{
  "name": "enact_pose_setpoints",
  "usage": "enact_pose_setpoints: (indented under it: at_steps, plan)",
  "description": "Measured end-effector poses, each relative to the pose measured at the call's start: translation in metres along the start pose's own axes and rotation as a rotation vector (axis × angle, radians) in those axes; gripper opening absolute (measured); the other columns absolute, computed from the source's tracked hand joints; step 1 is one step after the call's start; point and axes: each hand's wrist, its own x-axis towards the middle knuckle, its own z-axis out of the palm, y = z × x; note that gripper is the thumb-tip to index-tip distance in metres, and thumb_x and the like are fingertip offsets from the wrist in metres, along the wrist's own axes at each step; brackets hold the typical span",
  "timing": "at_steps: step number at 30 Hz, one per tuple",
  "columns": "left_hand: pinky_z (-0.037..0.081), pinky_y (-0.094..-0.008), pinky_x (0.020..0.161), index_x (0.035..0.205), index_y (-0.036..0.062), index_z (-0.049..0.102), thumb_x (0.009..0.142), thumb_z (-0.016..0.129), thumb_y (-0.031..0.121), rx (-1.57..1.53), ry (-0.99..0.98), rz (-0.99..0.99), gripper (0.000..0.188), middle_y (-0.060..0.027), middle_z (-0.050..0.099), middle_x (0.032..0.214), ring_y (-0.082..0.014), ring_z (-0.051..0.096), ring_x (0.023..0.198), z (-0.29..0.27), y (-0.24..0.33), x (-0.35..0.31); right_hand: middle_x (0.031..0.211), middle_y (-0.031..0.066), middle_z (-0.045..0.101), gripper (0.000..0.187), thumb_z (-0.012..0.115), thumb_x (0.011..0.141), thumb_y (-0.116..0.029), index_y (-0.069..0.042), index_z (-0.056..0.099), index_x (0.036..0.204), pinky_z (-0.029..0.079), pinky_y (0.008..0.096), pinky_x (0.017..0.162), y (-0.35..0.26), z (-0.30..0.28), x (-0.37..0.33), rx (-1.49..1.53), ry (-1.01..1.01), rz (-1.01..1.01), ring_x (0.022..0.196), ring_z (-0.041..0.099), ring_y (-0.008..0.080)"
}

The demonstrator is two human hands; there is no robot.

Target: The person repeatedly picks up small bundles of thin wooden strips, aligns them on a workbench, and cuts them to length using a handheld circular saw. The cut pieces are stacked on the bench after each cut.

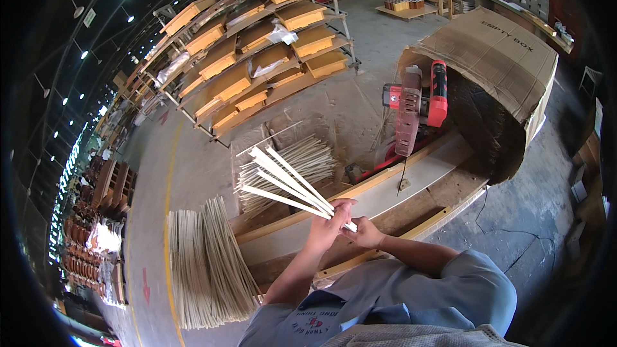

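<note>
Several pale wooden strips [287, 178] fan out up and to the left from my hands. My left hand [329, 223] is closed around them near their lower ends. Just to its right, my right hand [365, 234] pinches the short ends that stick out past the left hand. Beyond the strips lies a loose pile of cut strips [308, 166]. At the left, a large bundle of long thin strips [207, 263] hangs over the bench end. A red miter saw [418, 106] stands on the bench, to the right and beyond my hands.
The long bench [379, 200] has a pale board with wooden rails along it. An open cardboard box [485, 58] stands behind the saw. A cable [514, 232] lies on the floor at right. Farther off is a rack [257, 58] stacked with wooden drawers.
</note>
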Motion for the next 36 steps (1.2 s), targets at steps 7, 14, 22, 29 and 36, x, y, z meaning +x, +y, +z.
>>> enact_pose_setpoints:
  at_steps: [7, 14, 22, 29, 36]
  plan:
    - [0.052, -0.0302, 0.09, 0.127, -0.008, 0.065, 0.106, 0.067, 0.023, -0.011, 0.038, -0.003, 0.037, -0.0067, 0.071, 0.091, -0.0131, 0.065, 0.09, 0.014, -0.006, 0.032, 0.091, 0.0181, 0.076, 0.023, 0.077, 0.095, -0.019, -0.001, 0.075, 0.109, 0.057, 0.0407, 0.079, 0.003, -0.063, -0.008, -0.159, 0.17, -0.177, 0.086, 0.074, 0.0279]
    - [0.048, -0.0491, 0.103, 0.129, 0.0068, 0.07, 0.083, 0.087, 0.026, 1.299, 0.053, 0.628, 0.053, -0.0112, 0.066, 0.127, -0.0335, 0.058, 0.123, 0.01, -0.021, -0.001, 0.101, 0.0255, 0.076, 0.05, 0.074, 0.089, -0.047, 0.002, 0.078, 0.099, 0.058, 0.0493, 0.088, -0.027, -0.148, -0.017, -0.824, -0.24, 0.298, 0.097, 0.074, 0.041]
    - [0.055, -0.0482, 0.081, 0.144, 0.0099, 0.06, 0.095, 0.075, 0.034, 1.367, -0.348, 0.272, 0.057, -0.0151, 0.074, 0.098, -0.0359, 0.071, 0.088, -0.029, -0.061, 0.002, 0.093, 0.0229, 0.077, 0.044, 0.085, 0.078, -0.038, 0.003, 0.079, 0.091, 0.059, 0.0454, 0.081, -0.029, -0.163, -0.005, -0.865, -0.562, 0.307, 0.089, 0.075, 0.037]
    - [0.056, -0.0492, 0.073, 0.144, 0.0104, 0.056, 0.1, 0.07, 0.031, 1.386, -0.346, 0.246, 0.051, -0.0184, 0.074, 0.098, -0.0392, 0.072, 0.085, -0.037, -0.077, 0.004, 0.094, 0.0141, 0.079, 0.043, 0.088, 0.076, -0.042, -0.004, 0.081, 0.094, 0.057, 0.0456, 0.088, -0.011, -0.171, 0.012, -0.888, -0.538, 0.352, 0.092, 0.076, 0.034]
    - [0.053, -0.0516, 0.069, 0.126, 0.0035, 0.066, 0.107, 0.058, 0.031, 1.099, -0.363, -0.096, 0.034, -0.0239, 0.071, 0.083, -0.0478, 0.069, 0.081, -0.04, -0.089, 0.02, 0.122, 0.0077, 0.064, 0.037, 0.08, 0.084, -0.031, -0.012, 0.072, 0.114, 0.034, 0.0537, 0.119, -0.051, -0.123, -0.016, -1.114, 0.133, -0.273, 0.126, 0.058, 0.0274]
